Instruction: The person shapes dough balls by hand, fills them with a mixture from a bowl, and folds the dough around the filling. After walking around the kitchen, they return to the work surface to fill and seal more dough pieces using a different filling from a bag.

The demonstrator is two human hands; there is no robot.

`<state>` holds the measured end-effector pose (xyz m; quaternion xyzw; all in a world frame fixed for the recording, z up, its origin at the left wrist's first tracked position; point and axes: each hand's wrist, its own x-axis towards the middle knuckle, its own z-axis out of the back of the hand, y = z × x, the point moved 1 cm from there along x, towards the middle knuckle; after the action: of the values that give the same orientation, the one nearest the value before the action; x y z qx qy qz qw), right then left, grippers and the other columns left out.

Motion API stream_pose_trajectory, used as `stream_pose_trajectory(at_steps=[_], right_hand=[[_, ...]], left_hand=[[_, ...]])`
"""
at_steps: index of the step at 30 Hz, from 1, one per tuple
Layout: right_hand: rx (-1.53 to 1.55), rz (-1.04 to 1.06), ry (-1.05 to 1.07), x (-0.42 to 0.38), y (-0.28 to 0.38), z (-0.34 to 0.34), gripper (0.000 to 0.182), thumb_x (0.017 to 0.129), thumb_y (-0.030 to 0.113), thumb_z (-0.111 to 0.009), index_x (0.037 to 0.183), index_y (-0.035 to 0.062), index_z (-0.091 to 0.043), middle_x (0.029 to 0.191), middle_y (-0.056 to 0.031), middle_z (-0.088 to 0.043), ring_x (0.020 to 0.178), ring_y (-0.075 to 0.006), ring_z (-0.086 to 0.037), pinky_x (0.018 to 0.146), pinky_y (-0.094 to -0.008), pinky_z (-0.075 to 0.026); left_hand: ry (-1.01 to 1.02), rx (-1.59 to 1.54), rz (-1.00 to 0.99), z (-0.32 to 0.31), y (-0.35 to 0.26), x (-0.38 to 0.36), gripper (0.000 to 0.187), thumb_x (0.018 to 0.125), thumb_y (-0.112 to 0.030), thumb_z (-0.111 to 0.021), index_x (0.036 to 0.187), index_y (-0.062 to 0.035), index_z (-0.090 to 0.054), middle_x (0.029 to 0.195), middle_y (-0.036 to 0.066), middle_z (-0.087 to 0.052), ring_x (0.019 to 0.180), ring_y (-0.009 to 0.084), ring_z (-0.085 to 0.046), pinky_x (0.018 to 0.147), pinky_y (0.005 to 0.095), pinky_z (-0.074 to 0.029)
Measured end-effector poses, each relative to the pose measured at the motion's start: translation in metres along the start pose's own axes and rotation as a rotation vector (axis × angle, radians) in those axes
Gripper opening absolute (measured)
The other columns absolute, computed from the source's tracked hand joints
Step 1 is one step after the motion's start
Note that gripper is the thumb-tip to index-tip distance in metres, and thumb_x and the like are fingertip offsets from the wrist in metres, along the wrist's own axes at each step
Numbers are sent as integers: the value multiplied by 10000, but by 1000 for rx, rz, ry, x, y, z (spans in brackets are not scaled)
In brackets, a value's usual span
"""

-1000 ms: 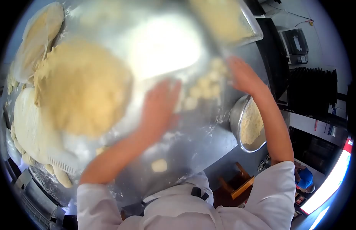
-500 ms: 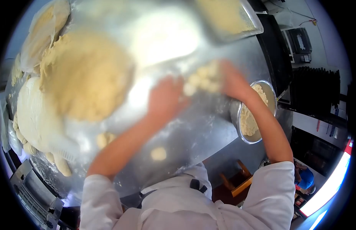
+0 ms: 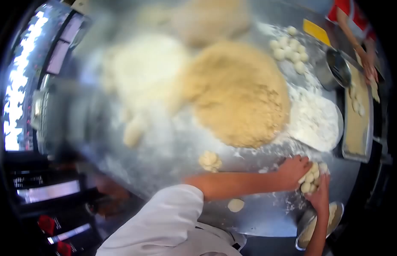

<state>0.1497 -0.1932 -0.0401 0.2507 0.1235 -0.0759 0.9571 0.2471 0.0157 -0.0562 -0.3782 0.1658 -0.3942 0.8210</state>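
Observation:
A cluster of pale dough balls [image 3: 309,182] sits on the metal table near its right front edge. My left hand [image 3: 295,171] presses against the cluster's left side, fingers curled at its far end. From the right, my right hand [image 3: 320,190] closes on the same balls, so they are squeezed between both hands. Some balls are partly hidden by my fingers. A single flattened dough piece [image 3: 236,205] lies below my left forearm, and a small clump of dough balls [image 3: 210,161] lies above it.
Beyond my hands are a big crumbly yellow dough mound [image 3: 243,98] and a flour heap [image 3: 314,117]. More dough balls [image 3: 289,50] and a metal pot [image 3: 333,70] stand farther back. A metal bowl [image 3: 300,239] is beside my right forearm. A co-worker's hand [image 3: 369,70] is over a tray [image 3: 358,147].
The view has swung round sharply, bringing the flour heap, tray and co-worker into sight. My hands have come closer together around the dough balls.

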Motion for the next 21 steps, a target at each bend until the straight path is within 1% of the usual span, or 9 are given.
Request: stream_pose_trajectory(at_steps=[3,4,8,10,13,16,18,19,21], right_hand=[[170,-69,39,-1,35,5,1062,504,-15,-841,1464,80,-397,1457,-225,-362,1329,-427,-399,1097,-455,-394],[105,-71,21,-2,43,-1,1124,488,-2,-875,1484,78,-361,1467,-235,-344,1345,-431,-390,1100,-460,-394],[18,-82,-60,-2,71,-30,1244,496,58,-928,1538,80,-247,1476,-275,-336,1364,-466,-368,1099,-468,-395],[-25,-94,-42,-1,53,-38,1249,486,67,-933,1536,81,-258,1474,-286,-347,1363,-473,-366,1094,-468,-401],[12,-99,-38,-1,58,-34,1209,498,84,-931,1524,81,-292,1475,-292,-361,1362,-480,-364,1089,-481,-404],[-12,38,-74,7,52,-38,1116,552,109,-907,1507,79,-330,1464,-278,-385,1350,-472,-382,1086,-497,-402],[-16,105,-99,-5,47,-38,1035,605,134,-879,1496,82,-354,1443,-259,-411,1331,-455,-405,1086,-497,-398],[-2,122,-98,-3,46,-36,1011,617,141,-874,1489,89,-366,1440,-245,-414,1335,-435,-405,1090,-487,-392],[156,124,-66,1,58,-31,961,642,154,-864,1476,102,-389,1433,-217,-419,1341,-394,-403,1097,-466,-380]], left_hand=[[-7,-114,76,5,5,-11,788,637,-161,-783,1336,16,-466,1184,161,-525,1005,345,-562,724,448,-545],[-30,-97,87,2,6,-18,835,645,-173,-790,1377,14,-434,1183,155,-520,1017,322,-550,680,440,-546],[-85,81,123,2,2,-43,995,653,-244,-822,1479,-7,-321,1209,151,-506,1047,310,-529,708,431,-533],[-69,182,133,1,-1,-49,1075,655,-287,-834,1522,-20,-257,1235,149,-496,1064,308,-519,728,429,-527],[-164,250,105,-9,0,-57,1134,646,-343,-840,1540,-25,-221,1270,159,-483,1079,328,-518,760,457,-514],[-141,263,127,-4,3,-51,1112,662,-324,-820,1543,-17,-216,1282,174,-482,1070,347,-529,777,490,-507],[73,136,176,10,4,-43,1093,673,-290,-800,1545,-4,-206,1312,206,-469,1074,385,-541,808,513,-502],[112,73,223,8,6,-40,1071,682,-249,-777,1543,10,-196,1309,233,-477,1087,423,-543,848,521,-500],[-239,-260,108,-5,18,-47,988,702,-239,-774,1521,-4,-274,1223,219,-534,1097,418,-560,925,494,-485]])
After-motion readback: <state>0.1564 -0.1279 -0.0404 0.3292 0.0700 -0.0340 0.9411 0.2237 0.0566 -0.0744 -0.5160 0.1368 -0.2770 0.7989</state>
